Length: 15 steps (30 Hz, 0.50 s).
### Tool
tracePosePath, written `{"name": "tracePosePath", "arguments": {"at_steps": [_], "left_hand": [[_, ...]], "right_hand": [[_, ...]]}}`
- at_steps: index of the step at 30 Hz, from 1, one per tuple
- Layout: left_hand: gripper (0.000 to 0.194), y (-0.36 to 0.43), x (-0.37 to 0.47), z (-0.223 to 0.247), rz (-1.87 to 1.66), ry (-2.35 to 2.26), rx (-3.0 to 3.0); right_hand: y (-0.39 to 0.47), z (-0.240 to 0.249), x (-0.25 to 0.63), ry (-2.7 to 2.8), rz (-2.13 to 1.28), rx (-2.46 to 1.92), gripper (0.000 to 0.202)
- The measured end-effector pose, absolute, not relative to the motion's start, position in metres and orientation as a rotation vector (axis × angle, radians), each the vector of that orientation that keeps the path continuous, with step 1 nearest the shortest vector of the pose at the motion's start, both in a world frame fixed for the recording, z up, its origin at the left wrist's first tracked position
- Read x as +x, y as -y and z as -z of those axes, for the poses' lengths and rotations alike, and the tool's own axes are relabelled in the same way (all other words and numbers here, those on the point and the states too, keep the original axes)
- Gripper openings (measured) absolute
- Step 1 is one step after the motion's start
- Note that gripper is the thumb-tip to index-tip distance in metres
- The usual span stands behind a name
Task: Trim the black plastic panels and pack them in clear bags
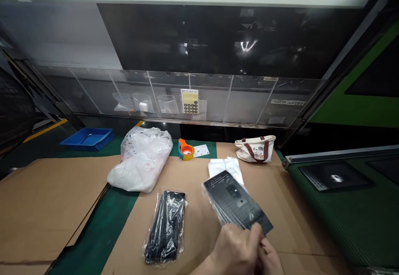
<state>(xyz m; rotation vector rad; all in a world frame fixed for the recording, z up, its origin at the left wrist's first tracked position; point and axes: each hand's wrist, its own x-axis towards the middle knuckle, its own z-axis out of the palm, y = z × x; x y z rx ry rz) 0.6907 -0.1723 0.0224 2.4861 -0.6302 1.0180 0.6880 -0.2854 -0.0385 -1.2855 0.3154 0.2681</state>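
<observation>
My left hand (pixel 235 246) is closed on the lower edge of a dark printed card (pixel 237 202), which has clear plastic along its left side. My right hand (pixel 269 258) is closed beside it at the card's lower right corner, partly hidden by the left. The card is tilted above the cardboard. Behind it lie white bags (pixel 226 167). To the left, a clear-wrapped black packet (pixel 166 227) lies flat on the cardboard (pixel 196 233).
A stuffed white plastic bag (pixel 141 158), an orange tape dispenser (pixel 186 150) and a canvas pouch (pixel 256 149) stand at the back. A blue tray (pixel 89 139) is at the far left. A green ribbed conveyor (pixel 339 208) on the right carries dark flat items.
</observation>
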Motion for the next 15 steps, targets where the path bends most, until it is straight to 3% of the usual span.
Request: {"name": "tracePosePath", "arguments": {"at_steps": [3, 5, 9, 12, 15], "left_hand": [[0.039, 0.172, 0.681, -0.011, -1.005, 0.670, 2.345], [0.055, 0.170, 0.671, -0.003, -0.721, 0.474, 2.203], [0.062, 0.153, 0.653, 0.004, -0.088, 0.152, 1.671], [0.070, 0.135, 0.648, 0.002, 0.006, 0.010, 1.259], [0.063, 0.123, 0.647, -0.001, -0.038, -0.129, 1.091]], "right_hand": [[0.297, 0.036, 0.695, -0.324, -0.141, -1.325, 0.042], [0.300, 0.031, 0.697, -0.217, 0.033, -1.523, 0.037], [0.295, 0.015, 0.694, 0.231, 0.442, -1.826, 0.028], [0.286, 0.007, 0.693, 0.587, 0.567, -1.926, 0.035], [0.276, 0.011, 0.694, 0.866, 0.566, -2.111, 0.037]]}}
